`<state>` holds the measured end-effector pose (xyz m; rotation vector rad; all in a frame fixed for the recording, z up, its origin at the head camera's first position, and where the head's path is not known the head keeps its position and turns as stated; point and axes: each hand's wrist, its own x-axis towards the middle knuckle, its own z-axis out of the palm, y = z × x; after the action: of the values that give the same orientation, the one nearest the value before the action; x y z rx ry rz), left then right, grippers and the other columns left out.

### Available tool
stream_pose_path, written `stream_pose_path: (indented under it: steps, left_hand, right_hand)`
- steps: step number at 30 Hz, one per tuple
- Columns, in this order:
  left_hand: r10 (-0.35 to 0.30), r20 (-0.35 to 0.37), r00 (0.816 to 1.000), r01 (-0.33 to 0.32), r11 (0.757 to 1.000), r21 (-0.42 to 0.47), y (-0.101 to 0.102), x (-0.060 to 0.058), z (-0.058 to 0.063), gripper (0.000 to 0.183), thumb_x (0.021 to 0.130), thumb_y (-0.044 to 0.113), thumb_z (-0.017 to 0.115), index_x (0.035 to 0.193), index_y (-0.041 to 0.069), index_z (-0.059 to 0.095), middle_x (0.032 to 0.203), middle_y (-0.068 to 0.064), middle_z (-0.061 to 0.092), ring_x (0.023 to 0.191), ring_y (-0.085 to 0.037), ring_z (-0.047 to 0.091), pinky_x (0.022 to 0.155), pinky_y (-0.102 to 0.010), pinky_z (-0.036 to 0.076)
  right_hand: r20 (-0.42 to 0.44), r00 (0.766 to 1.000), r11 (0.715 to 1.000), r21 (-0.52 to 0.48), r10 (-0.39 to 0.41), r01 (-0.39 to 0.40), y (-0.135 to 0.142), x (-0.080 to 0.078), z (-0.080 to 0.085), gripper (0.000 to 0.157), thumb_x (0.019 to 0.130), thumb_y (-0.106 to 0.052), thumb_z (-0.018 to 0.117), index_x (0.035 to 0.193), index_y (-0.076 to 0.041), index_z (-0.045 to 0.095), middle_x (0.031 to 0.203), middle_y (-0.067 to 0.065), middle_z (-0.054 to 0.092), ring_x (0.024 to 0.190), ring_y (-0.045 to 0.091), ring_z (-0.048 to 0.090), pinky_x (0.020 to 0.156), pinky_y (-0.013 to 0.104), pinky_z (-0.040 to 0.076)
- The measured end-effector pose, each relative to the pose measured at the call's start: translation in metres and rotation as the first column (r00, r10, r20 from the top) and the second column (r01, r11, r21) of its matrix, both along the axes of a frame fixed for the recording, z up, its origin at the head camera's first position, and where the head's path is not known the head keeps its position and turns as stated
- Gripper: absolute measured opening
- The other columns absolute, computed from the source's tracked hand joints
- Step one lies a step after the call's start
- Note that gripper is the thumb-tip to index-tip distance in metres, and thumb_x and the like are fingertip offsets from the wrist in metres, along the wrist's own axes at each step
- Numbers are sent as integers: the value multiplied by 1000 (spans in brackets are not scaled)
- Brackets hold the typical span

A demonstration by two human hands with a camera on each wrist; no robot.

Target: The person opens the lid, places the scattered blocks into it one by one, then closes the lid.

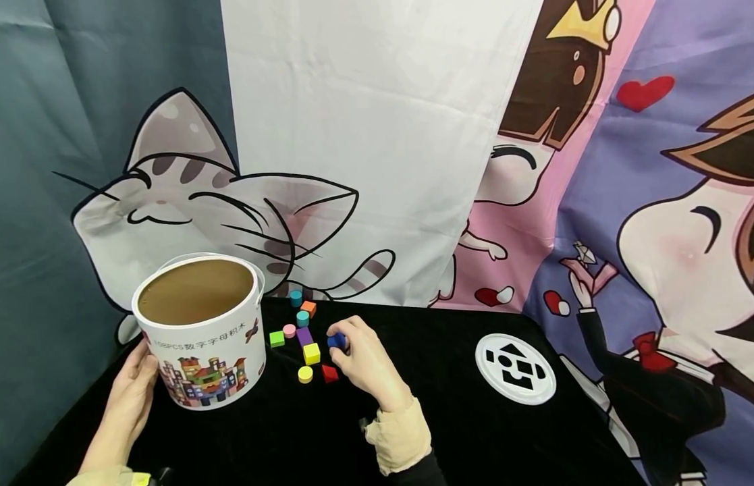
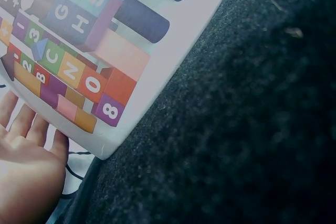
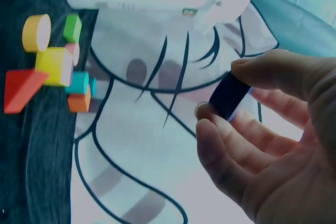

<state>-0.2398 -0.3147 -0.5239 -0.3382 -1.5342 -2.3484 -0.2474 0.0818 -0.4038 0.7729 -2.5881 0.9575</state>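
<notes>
My right hand (image 1: 369,359) pinches a dark blue block (image 3: 229,95) between thumb and fingertips, held up just right of a scatter of coloured blocks. Nearest to it there are a red triangular block (image 1: 330,373), a yellow cube (image 1: 312,354) and a purple block (image 1: 304,336). On the left stands a white bucket (image 1: 209,358) printed with colourful blocks, its brown inside showing from above. My left hand (image 1: 131,386) rests against the bucket's left side, its fingers fairly straight along the wall in the left wrist view.
A white round lid (image 1: 515,369) with shaped cutouts lies on the black cloth (image 1: 425,351) at the right. Behind the blocks are a green block (image 1: 276,339), an orange block (image 1: 308,308) and teal cylinders (image 1: 302,318). A cartoon-printed curtain (image 1: 364,148) hangs along the back edge.
</notes>
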Motion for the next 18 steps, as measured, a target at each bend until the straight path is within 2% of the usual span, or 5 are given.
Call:
stream_pose_path:
  steps: [5, 9, 14, 16, 18]
  left_hand:
    - [-3, -1, 1000, 3, 1000, -3, -1, 0, 0, 53, 105, 18, 41, 156, 18, 26, 139, 16, 45, 125, 7, 38, 110, -14, 12]
    - [-6, 16, 1000, 7, 1000, -10, 1, -2, 0, 53, 105, 18, 40, 156, 19, 25, 141, 15, 41, 124, 8, 38, 110, -14, 10]
    - [-9, -2, 1000, 9, 1000, -3, 0, -1, -1, 49, 105, 16, 40, 154, 21, 31, 140, 14, 43, 123, 7, 40, 110, -14, 11]
    - [-7, -7, 1000, 7, 1000, -3, 0, -1, 0, 50, 105, 16, 40, 154, 21, 30, 139, 14, 44, 124, 7, 39, 110, -14, 12]
    - [-3, -4, 1000, 3, 1000, -13, -1, 0, 0, 52, 105, 17, 40, 155, 20, 28, 140, 15, 43, 124, 8, 39, 110, -14, 11]
  right_hand:
    - [-23, 998, 998, -9, 57, -57, -14, 3, 7, 21, 87, -7, 70, 107, -12, 68, 105, 0, 56, 76, 8, 54, 65, 16, 46]
    - [-132, 985, 990, 99, 113, -101, -25, 3, 19, 18, 88, -9, 70, 105, -13, 67, 107, 0, 56, 84, 10, 55, 73, 17, 46]
    - [-316, 922, 961, 229, 223, -154, -43, 4, 49, 18, 88, -9, 70, 105, -15, 67, 108, 0, 57, 90, 10, 58, 81, 18, 47]
    - [-349, 898, 948, 262, 268, -181, -54, 5, 64, 21, 88, -9, 69, 108, -13, 67, 109, 1, 57, 89, 10, 59, 80, 17, 47]
    - [-350, 885, 934, 290, 307, -210, -65, 5, 77, 22, 89, -9, 69, 110, -12, 67, 110, 1, 56, 88, 9, 59, 79, 14, 45]
